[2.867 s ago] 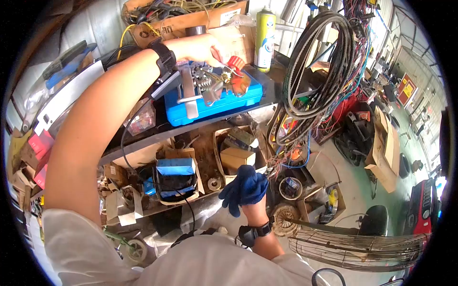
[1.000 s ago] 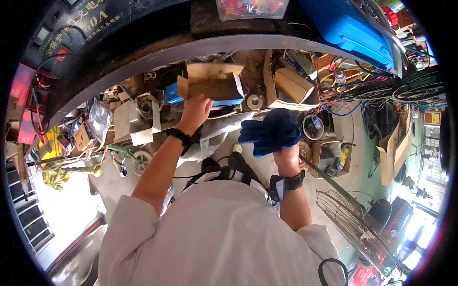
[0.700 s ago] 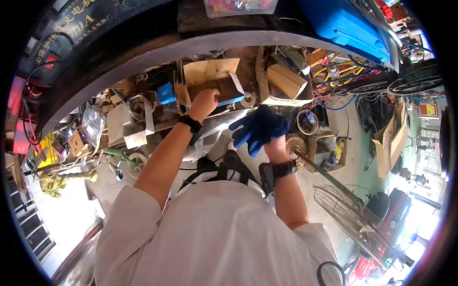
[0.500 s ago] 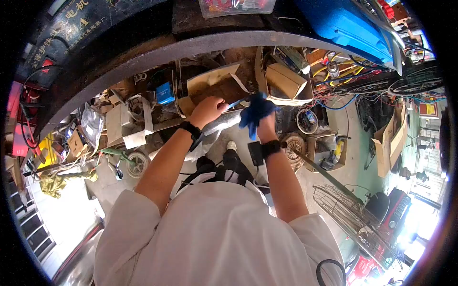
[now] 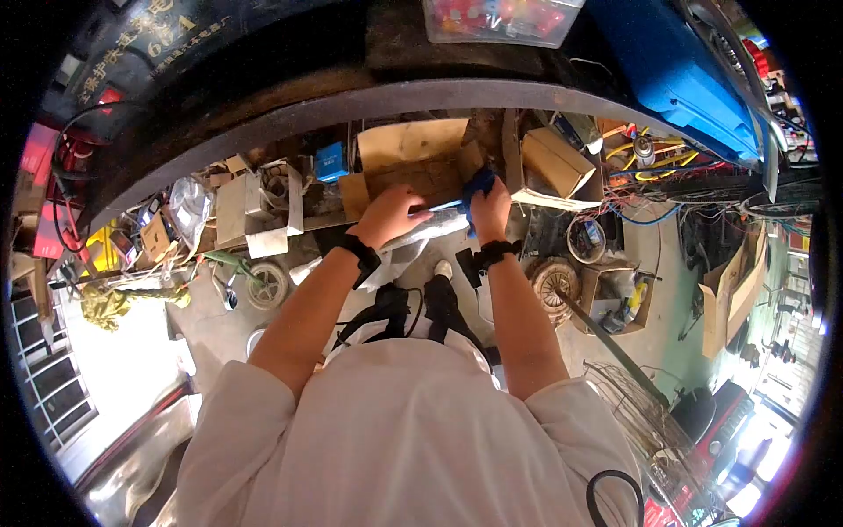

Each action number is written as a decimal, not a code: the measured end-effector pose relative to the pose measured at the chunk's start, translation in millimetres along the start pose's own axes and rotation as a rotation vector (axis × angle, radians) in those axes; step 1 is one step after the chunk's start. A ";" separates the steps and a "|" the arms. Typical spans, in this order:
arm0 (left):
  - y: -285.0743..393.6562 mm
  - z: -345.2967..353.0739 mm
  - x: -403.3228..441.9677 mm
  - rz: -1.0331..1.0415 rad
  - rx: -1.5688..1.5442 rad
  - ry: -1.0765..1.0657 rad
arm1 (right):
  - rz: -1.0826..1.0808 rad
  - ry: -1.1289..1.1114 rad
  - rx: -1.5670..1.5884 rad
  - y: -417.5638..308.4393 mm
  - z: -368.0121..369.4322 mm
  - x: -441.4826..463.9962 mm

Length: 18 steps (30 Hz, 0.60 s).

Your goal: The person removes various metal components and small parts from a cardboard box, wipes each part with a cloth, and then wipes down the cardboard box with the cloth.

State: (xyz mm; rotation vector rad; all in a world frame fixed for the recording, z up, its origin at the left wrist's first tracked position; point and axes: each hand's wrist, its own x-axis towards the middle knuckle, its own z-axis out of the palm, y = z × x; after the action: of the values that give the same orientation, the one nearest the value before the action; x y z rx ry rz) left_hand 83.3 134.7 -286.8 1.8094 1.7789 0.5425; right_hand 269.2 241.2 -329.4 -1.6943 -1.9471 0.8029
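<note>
An opened cardboard box (image 5: 413,145) with raised flaps is on the lower shelf, between my two hands. My left hand (image 5: 391,216) is at its near left corner, fingers closed on the near edge, where a strip of blue shows. At the right corner my right hand (image 5: 490,211) is closed round dark blue gloves (image 5: 476,186), beside the box's edge. Whether the right fingers also grip the box cannot be made out. A small blue box (image 5: 331,162) sits just left of the cardboard box.
Above runs the bench edge (image 5: 351,101), with a clear plastic box (image 5: 500,19) and a blue case (image 5: 685,79) on it. Another carton (image 5: 558,162) stands to the right. A wire fan guard (image 5: 641,422) and a wheel-like disc (image 5: 555,290) are at the lower right.
My left hand came down from the upper bench to the cardboard box. My right hand moved up and left to the box's right corner with the gloves. The view shifted downward.
</note>
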 end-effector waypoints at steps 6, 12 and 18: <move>11.7 11.3 42.5 -0.050 0.062 0.164 | 0.110 0.008 0.420 43.7 13.7 -6.5; 21.9 33.2 72.7 0.020 0.225 0.203 | 0.002 -0.027 0.628 18.6 -2.7 -36.2; 29.0 30.4 78.5 -0.088 -0.005 0.326 | 0.025 -0.020 0.519 -4.8 -24.2 -51.5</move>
State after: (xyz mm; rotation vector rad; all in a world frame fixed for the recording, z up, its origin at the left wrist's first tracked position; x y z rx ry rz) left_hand 128.6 210.3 -298.9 1.7038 2.0559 0.8448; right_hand 289.7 193.4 -305.8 -1.3971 -1.5483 1.2124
